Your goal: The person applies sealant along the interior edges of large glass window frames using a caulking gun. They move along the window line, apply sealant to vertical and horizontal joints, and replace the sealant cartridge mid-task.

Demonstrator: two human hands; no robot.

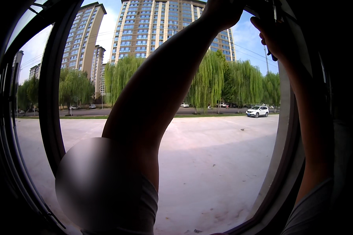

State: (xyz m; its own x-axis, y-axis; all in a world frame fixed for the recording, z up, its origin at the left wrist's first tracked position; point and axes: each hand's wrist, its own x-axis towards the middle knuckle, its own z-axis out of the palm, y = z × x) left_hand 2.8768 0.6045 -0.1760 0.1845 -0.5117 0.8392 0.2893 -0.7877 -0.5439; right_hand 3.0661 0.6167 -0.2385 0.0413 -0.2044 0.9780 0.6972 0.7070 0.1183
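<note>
Both my arms reach up into the top of a dark door or window frame [295, 129]. My left hand [226, 15] is raised to the upper edge of the view, close to the frame's top right corner. It is in deep shadow and its fingers are hidden. Just to its right, my right hand [273, 38] is closed with its fingers curled, beside the same corner. A small dark end pokes out below the fingers, but I cannot make out what it belongs to. Above this hand shows a thin shiny metal piece [275, 12].
At the left stands a dark frame post [53, 90] with glass panels beyond it. Outside lies pale paved ground [211, 168], with a white car [257, 111] parked on it. Behind are willow trees [208, 84], a road and tall buildings [151, 29]. A blurred round patch covers the lower left.
</note>
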